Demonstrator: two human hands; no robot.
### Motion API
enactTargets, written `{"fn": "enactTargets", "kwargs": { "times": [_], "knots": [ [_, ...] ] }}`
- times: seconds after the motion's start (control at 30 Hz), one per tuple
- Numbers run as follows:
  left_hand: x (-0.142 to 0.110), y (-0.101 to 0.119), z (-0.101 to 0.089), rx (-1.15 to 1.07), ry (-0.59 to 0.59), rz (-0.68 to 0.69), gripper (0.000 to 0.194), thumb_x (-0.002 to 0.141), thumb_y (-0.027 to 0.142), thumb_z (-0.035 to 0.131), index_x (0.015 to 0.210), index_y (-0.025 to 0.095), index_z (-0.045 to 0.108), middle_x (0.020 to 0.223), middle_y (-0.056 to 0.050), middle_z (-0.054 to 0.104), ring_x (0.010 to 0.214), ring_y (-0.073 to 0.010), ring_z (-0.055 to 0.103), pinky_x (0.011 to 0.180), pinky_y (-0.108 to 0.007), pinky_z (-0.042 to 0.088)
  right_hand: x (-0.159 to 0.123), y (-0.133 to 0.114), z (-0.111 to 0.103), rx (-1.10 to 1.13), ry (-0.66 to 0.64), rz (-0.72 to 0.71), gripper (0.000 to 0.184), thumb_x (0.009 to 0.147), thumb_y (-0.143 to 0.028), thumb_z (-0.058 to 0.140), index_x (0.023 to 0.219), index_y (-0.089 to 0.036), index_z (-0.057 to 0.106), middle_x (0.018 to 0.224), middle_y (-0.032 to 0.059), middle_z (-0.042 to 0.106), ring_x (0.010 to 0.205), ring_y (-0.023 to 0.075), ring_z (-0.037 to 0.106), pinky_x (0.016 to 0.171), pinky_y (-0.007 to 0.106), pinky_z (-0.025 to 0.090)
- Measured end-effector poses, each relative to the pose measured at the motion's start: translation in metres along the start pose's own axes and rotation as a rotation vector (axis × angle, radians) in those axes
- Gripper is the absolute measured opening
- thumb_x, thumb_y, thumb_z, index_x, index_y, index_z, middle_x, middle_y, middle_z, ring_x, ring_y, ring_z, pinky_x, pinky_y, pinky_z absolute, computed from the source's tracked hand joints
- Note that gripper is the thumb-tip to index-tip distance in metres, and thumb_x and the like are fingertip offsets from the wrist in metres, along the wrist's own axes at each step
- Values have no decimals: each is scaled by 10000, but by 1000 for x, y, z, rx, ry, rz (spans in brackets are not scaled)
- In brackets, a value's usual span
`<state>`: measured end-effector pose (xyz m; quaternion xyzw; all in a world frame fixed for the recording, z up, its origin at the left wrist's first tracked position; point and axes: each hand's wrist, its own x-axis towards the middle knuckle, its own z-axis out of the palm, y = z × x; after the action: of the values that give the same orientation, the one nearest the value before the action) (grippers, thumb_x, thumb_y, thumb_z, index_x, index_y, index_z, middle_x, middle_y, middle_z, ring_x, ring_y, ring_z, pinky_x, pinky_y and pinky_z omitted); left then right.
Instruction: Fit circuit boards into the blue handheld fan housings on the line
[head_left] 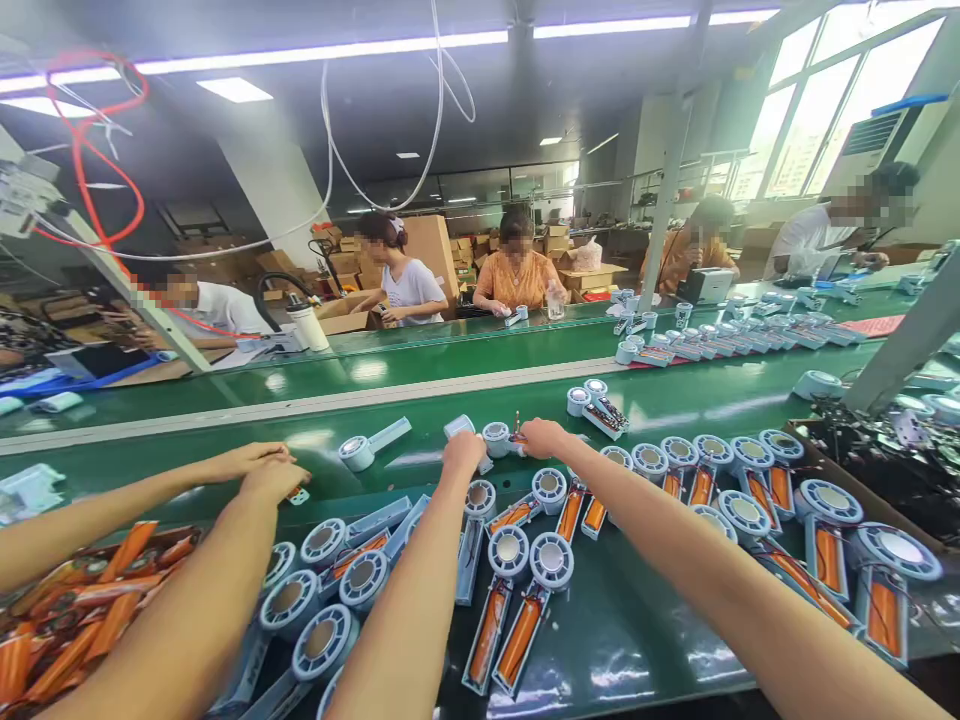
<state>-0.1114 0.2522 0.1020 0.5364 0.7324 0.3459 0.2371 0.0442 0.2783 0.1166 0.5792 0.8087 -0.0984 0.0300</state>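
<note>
My left hand is closed over a light-blue fan part on the green belt; its ends show above and beside the fingers. To the right, my right hand has its fingers closed at the handle of a small light-blue handheld fan. That fan's round head points toward my left hand, and a thin upright piece shows by the fingertips. What lies under my right fingers is partly hidden. Between my forearms lie several open fans with orange batteries in their handles. A fan with exposed wiring lies just beyond my right hand.
At left, a co-worker's two hands work over a small part, beside a pile of orange batteries. More fans lie at right, near a box of black wired parts. Several people sit across the green belt.
</note>
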Motion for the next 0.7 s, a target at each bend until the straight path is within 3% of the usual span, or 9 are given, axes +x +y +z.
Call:
{"fn": "enactTargets", "kwargs": {
  "times": [0.13,0.23,0.3,0.4,0.47,0.53,0.6,0.7],
  "knots": [
    [15,-1,10,6,-123,-164,361,940,356,659,1237,158,608,1247,-101,636,1066,-240,654,897,-446,574,-19,12,-25,83,178,94,301,984,-382,612,1183,-158,636,1185,87,661,1015,212,661,882,421,563],
    [21,7,6,-57,-186,-231,372,937,355,664,1245,156,603,1249,-106,633,1068,-241,653,892,-440,576,-64,29,-31,175,308,123,266,1008,-369,529,1077,-155,670,1060,84,713,963,215,669,799,333,529],
    [22,16,-3,-133,-227,-241,356,946,366,649,1231,156,608,1217,-96,646,1028,-228,664,863,-424,585,-106,41,-21,246,370,127,279,1011,-344,465,1080,-173,675,989,68,741,891,206,681,711,274,492],
    [5,34,-22,-278,-292,-184,325,962,391,621,1177,147,627,1130,-80,679,938,-197,682,813,-393,593,-176,57,15,365,434,168,332,1005,-370,415,1116,-189,670,852,34,752,713,189,686,605,262,487],
    [-26,43,-30,-385,-339,-99,317,966,404,601,1138,142,646,1052,-66,710,887,-186,694,795,-371,589,-219,65,48,541,543,218,358,983,-425,440,1131,-191,668,818,43,753,695,213,701,598,286,523],
    [-72,46,-26,-489,-411,-4,346,933,412,598,1148,151,670,995,-48,747,895,-207,711,814,-340,581,-254,72,85,597,603,268,371,974,-425,461,1205,-199,642,979,78,771,862,245,737,706,318,578],
    [-127,41,-7,-561,-465,46,466,849,491,646,1198,184,668,1048,-54,763,971,-257,717,831,-355,580,-279,78,121,556,675,277,384,971,-356,446,1279,-187,601,1172,113,741,1056,262,717,860,350,587],
    [-201,23,39,-680,-492,38,558,749,556,703,1157,175,708,1133,-116,763,1095,-324,693,920,-391,558,-293,82,160,428,782,299,424,944,-238,410,1329,-160,571,1249,146,709,1133,286,690,919,406,589]
  ]
}}
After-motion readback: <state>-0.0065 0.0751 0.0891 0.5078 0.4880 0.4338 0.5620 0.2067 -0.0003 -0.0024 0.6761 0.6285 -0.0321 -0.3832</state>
